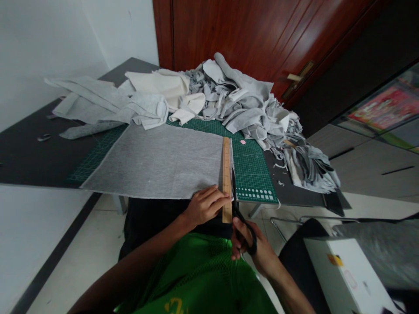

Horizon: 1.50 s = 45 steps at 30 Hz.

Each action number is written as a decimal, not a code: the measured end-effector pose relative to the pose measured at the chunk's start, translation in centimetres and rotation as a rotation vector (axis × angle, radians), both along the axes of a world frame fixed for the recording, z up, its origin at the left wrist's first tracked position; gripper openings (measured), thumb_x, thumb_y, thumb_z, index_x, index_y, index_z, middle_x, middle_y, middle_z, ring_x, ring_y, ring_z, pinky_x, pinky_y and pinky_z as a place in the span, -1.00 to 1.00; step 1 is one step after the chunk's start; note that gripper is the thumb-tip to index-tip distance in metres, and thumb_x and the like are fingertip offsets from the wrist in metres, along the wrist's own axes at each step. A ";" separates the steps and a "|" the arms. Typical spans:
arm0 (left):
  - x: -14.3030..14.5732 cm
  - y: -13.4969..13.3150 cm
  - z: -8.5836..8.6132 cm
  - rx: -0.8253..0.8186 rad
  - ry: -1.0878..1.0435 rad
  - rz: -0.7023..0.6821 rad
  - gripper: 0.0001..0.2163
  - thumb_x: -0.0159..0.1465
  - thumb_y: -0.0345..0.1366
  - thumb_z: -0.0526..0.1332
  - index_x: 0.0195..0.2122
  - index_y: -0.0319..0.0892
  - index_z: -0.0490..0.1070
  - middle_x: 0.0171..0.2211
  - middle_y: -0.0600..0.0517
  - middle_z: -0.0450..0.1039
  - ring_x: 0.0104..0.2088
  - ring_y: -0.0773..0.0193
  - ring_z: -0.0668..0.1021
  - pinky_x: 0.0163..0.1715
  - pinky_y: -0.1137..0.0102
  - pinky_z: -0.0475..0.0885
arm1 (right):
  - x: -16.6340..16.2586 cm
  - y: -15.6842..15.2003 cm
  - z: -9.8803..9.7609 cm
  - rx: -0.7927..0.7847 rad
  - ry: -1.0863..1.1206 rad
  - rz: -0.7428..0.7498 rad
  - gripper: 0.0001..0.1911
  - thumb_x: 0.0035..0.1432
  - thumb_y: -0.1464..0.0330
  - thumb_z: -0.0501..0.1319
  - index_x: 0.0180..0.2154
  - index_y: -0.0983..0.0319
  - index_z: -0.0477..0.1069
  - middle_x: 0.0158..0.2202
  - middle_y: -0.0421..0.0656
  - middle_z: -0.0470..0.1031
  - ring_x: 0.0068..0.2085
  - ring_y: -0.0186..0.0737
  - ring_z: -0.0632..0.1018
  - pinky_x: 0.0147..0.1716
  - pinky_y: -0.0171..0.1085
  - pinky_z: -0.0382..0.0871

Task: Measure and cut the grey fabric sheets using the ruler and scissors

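A piece of grey fabric (157,161) lies flat over a green cutting mat (253,168). Along the fabric's right edge rests a wooden ruler (226,174), its near end sticking out past the table edge. My left hand (207,204) lies at the ruler's near part, fingers stretched out and pressing down on the ruler and the cloth. Black-handled scissors (251,240) are in my right hand (244,237), with fingers wrapped in the handles. The blades point away from me, close along the ruler's right side at the fabric edge.
A heap of grey and cream fabric scraps (242,100) covers the back of the dark table (29,152). Folded grey cloth (312,168) is stacked at the right end. A white box (350,274) sits on a chair at lower right. A wooden door (225,30) stands behind.
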<state>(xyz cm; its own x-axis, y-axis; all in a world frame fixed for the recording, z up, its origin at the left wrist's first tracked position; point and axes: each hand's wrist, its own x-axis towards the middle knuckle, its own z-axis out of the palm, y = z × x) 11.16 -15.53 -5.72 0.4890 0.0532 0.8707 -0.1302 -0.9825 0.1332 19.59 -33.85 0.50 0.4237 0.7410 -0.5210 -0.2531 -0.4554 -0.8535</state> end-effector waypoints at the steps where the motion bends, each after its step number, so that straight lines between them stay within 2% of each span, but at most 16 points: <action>1: 0.0 0.0 0.1 0.002 -0.005 -0.001 -0.82 0.51 -0.43 0.12 -0.11 -0.18 0.53 -0.25 0.07 0.66 -0.22 0.29 0.68 0.08 0.32 0.60 | 0.1 0.1 0.0 0.004 -0.005 0.001 -0.24 -0.02 -0.37 0.32 -0.43 0.22 0.33 -0.65 -0.34 0.31 -0.66 -0.33 0.48 -0.63 -0.38 0.19; 7: 0.0 0.0 -0.1 -0.002 -0.002 -0.004 -0.82 0.52 -0.43 0.11 -0.08 -0.18 0.52 -0.23 0.08 0.65 -0.20 0.29 0.68 0.08 0.32 0.60 | 0.2 0.2 -0.2 0.024 -0.026 0.013 -0.29 0.06 -0.32 0.32 -0.45 0.21 0.34 -0.64 -0.32 0.33 -0.64 -0.32 0.49 -0.61 -0.36 0.21; 23: -0.1 0.0 -0.7 -0.012 0.026 -0.012 -0.83 0.49 -0.43 0.15 -0.05 -0.18 0.55 -0.21 0.03 0.65 -0.15 0.28 0.68 0.13 0.30 0.58 | 0.0 0.4 0.0 0.011 -0.027 0.008 -0.26 -0.03 -0.36 0.34 -0.45 0.19 0.31 -0.64 -0.34 0.30 -0.65 -0.33 0.46 -0.61 -0.35 0.29; 33: -0.1 0.0 -0.7 -0.016 0.035 -0.008 -0.84 0.48 -0.43 0.16 -0.05 -0.16 0.54 -0.20 0.05 0.65 -0.15 0.30 0.68 0.11 0.31 0.59 | 0.1 0.3 -0.1 0.027 -0.055 0.050 -0.29 0.08 -0.33 0.29 -0.45 0.19 0.31 -0.64 -0.33 0.30 -0.64 -0.34 0.47 -0.61 -0.36 0.28; 45: -0.1 0.0 -0.5 -0.018 0.015 -0.025 -0.85 0.49 -0.43 0.15 -0.06 -0.20 0.53 -0.22 0.04 0.64 -0.16 0.26 0.67 0.12 0.30 0.57 | 0.1 0.1 -0.2 0.033 -0.055 0.026 -0.31 0.09 -0.31 0.32 -0.38 0.21 0.33 -0.61 -0.35 0.30 -0.64 -0.37 0.46 -0.60 -0.36 0.33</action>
<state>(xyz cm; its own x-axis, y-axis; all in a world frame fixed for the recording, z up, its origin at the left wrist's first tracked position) 11.08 -15.56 -6.24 0.5032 0.0563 0.8623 -0.1524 -0.9765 0.1527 19.72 -33.77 0.33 0.4309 0.7687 -0.4726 -0.1942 -0.4324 -0.8805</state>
